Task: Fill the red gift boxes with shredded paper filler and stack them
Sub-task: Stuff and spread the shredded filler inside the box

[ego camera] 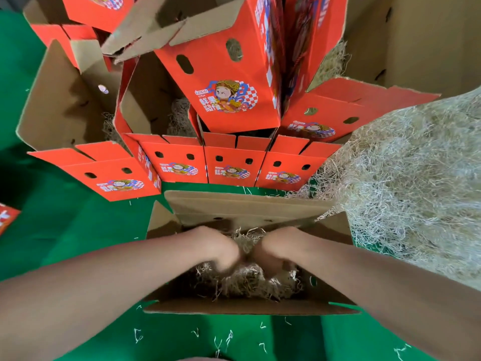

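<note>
The left hand [221, 252] and right hand [270, 254] sit side by side in the shredded paper filler [247, 281] inside the open box [234, 207]; their fingers are blurred, so their grip cannot be determined.

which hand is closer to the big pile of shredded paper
Right. The right hand is in the open cardboard box, on the side towards the big pale pile of shredded paper filler; the left hand is beside it, farther away.
</note>
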